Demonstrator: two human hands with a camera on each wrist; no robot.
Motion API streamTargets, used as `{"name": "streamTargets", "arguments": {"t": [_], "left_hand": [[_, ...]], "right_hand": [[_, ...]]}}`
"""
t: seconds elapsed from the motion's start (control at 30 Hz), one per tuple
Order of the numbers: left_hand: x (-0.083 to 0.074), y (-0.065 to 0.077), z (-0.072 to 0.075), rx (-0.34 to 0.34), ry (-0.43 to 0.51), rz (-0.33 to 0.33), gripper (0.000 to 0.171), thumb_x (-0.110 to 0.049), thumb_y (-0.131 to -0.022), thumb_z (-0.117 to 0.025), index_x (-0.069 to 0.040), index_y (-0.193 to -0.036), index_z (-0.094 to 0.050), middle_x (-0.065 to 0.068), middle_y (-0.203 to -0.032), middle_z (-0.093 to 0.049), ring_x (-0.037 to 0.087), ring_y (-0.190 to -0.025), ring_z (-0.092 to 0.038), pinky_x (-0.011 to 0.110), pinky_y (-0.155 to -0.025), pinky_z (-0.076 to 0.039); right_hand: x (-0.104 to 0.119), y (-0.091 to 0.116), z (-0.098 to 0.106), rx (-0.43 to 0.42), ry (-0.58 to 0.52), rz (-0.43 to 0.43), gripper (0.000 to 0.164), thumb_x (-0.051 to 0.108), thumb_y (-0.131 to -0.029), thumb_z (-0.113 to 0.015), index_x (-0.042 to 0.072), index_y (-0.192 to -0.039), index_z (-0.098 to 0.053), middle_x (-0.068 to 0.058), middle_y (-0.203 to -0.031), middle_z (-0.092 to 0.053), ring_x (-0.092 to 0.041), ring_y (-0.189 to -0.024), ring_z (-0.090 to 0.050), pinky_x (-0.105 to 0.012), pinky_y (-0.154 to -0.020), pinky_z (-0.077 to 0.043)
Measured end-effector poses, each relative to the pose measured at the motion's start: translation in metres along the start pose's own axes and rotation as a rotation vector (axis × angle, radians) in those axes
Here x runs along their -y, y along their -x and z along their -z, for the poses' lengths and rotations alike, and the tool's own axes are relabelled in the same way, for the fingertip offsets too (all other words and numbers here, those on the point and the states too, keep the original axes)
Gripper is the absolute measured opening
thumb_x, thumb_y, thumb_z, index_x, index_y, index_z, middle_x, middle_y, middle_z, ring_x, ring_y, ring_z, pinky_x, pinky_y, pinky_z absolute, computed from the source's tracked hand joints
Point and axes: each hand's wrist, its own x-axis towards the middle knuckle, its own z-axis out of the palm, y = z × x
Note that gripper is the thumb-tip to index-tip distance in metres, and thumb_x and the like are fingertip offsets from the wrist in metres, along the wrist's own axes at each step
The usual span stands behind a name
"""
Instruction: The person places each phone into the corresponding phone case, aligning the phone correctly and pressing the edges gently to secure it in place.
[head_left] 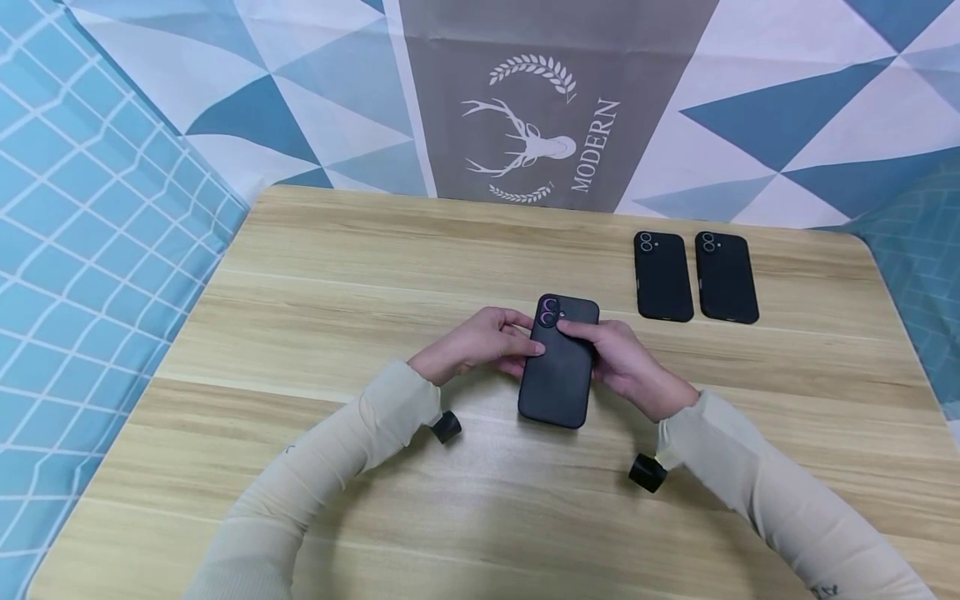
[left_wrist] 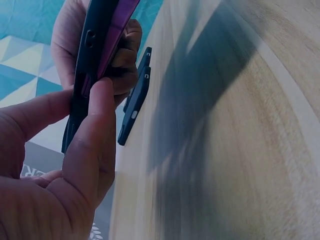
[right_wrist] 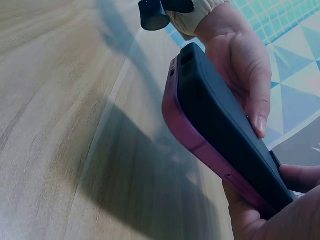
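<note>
Over the middle of the table, both hands hold a phone with a black case (head_left: 555,375) on its back, tilted with the camera end away. In the right wrist view the phone's pink-purple frame (right_wrist: 192,132) stands out from the case along the edge, so the case is only partly seated there. My left hand (head_left: 491,337) pinches the left edge near the cameras, thumb on the back. My right hand (head_left: 622,358) grips the right edge, its thumb (head_left: 577,330) lying across the back beside the camera rings. The phone's screen side faces down.
Two more black phone cases, a left one (head_left: 663,277) and a right one (head_left: 727,277), lie side by side at the back right of the wooden table (head_left: 337,275). A patterned cloth (head_left: 345,92) hangs behind the table's far edge.
</note>
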Motion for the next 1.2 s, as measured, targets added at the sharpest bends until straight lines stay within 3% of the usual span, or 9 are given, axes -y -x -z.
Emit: {"name": "streamTargets", "arguments": {"t": [0.23,0.4,0.57,0.87,1.2], "left_hand": [[0.0010,-0.0016,0.0032,0.019,0.017,-0.042,0.038,-0.013,-0.081,-0.062,-0.004,-0.115,-0.048,0.010,-0.090,-0.064,0.018,-0.066,-0.064,0.036,-0.068,-0.056],[-0.0002,-0.0017,0.0045,0.026,0.082,-0.091,0.036,-0.013,-0.082,-0.060,0.000,-0.115,-0.050,0.011,-0.088,-0.065,0.017,-0.070,-0.064,0.036,-0.069,-0.056],[-0.0029,0.0018,0.0030,0.065,0.082,-0.089,0.032,-0.008,-0.082,-0.060,0.001,-0.112,-0.054,0.009,-0.081,-0.067,0.017,-0.065,-0.065,0.037,-0.070,-0.055],[-0.0033,0.0030,0.0006,0.088,0.180,-0.056,0.029,-0.006,-0.084,-0.057,0.003,-0.112,-0.054,0.006,-0.074,-0.066,0.015,-0.061,-0.064,0.033,-0.066,-0.056],[-0.0002,0.0033,-0.0005,0.065,0.192,-0.129,0.027,-0.003,-0.082,-0.059,0.006,-0.107,-0.055,0.008,-0.080,-0.067,0.017,-0.068,-0.066,0.034,-0.067,-0.056]], "right_hand": [[0.0041,0.0030,0.0015,0.040,-0.023,0.016,0.009,0.017,-0.085,-0.058,0.015,-0.079,-0.065,0.004,-0.070,-0.068,-0.007,-0.069,-0.065,-0.021,-0.061,-0.054],[0.0060,0.0052,0.0014,0.070,0.025,0.009,0.007,0.020,-0.085,-0.059,0.014,-0.083,-0.063,0.004,-0.073,-0.068,-0.007,-0.071,-0.065,-0.021,-0.064,-0.053],[0.0060,0.0061,0.0008,0.108,0.067,0.013,0.009,0.019,-0.087,-0.056,0.011,-0.089,-0.060,0.004,-0.073,-0.069,-0.008,-0.072,-0.065,-0.021,-0.064,-0.054],[0.0049,0.0039,0.0008,0.146,0.085,0.055,0.025,0.021,-0.089,-0.053,0.009,-0.110,-0.046,0.005,-0.078,-0.068,-0.008,-0.073,-0.065,-0.023,-0.065,-0.054],[0.0068,0.0027,0.0017,0.152,0.123,0.046,0.040,0.025,-0.086,-0.056,0.005,-0.119,-0.044,0.006,-0.082,-0.067,-0.008,-0.077,-0.064,-0.023,-0.069,-0.053]]}}
